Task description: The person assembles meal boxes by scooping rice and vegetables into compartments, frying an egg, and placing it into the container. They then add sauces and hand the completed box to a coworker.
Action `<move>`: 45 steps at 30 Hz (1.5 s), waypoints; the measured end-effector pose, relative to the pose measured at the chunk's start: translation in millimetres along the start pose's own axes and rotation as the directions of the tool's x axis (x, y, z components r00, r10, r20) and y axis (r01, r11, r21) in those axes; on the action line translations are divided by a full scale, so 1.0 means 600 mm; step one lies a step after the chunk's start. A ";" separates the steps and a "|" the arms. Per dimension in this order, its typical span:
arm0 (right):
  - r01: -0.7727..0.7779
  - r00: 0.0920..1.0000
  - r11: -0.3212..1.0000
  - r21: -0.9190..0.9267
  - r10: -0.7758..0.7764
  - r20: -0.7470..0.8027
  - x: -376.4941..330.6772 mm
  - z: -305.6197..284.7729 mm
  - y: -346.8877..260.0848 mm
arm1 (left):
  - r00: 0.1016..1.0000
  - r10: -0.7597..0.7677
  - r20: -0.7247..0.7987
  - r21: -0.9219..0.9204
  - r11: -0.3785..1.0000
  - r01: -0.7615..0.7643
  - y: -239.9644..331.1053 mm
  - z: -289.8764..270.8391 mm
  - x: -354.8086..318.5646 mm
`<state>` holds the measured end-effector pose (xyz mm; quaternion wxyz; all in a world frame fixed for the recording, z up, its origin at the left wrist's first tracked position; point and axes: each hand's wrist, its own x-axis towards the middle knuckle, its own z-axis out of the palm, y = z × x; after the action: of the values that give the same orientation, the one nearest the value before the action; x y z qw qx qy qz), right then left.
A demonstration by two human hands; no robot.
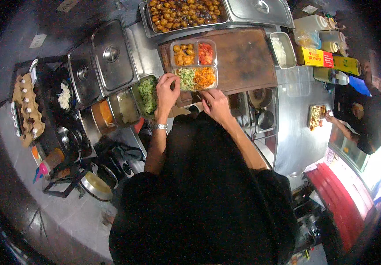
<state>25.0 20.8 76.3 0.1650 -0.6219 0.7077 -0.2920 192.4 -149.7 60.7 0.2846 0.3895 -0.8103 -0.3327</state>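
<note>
Both hands (190, 98) at tray (194, 65) edge

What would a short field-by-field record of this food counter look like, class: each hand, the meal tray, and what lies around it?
left hand: the left hand rests at the near left edge of the clear four-compartment plastic meal tray, beside the steel pan of chopped greens
right hand: the right hand is just below the tray's near edge; contact unclear
tray contents: brown balls, red pieces, green shreds, orange shreds
support: brown wooden cutting board
behind: open steel pan of glazed brown balls
</note>
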 end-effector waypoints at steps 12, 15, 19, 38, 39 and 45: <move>0.111 0.987 0.962 -0.249 -0.077 0.144 -0.056 0.082 0.043 | 0.995 0.073 0.065 -0.007 0.997 -0.072 -0.012 -0.012 0.000; 0.116 0.983 0.951 -0.286 -0.067 0.173 -0.057 0.079 0.040 | 0.997 -0.053 0.063 -0.151 0.987 0.062 -0.005 -0.012 -0.006; 0.150 0.973 0.949 -0.277 -0.092 0.212 -0.057 0.079 0.043 | 0.987 -0.155 0.053 -0.157 0.974 0.161 0.001 -0.010 0.002; -0.099 0.991 0.995 0.011 0.100 -0.085 0.111 0.052 -0.033 | 0.988 -0.154 0.018 -0.063 0.986 0.154 -0.005 -0.008 0.021; -0.057 0.993 0.998 0.009 0.057 -0.108 0.120 0.051 -0.040 | 0.988 -0.153 0.032 -0.022 0.988 0.154 -0.014 -0.006 0.015; -0.005 0.990 0.998 0.069 0.015 -0.143 0.148 0.074 -0.057 | 0.968 -0.236 0.088 -0.048 0.969 0.241 -0.017 -0.007 -0.001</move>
<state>62.9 -76.8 74.2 0.1363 -0.5898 0.7103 -0.3592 200.1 -155.2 55.3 0.2205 0.4616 -0.7585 -0.4036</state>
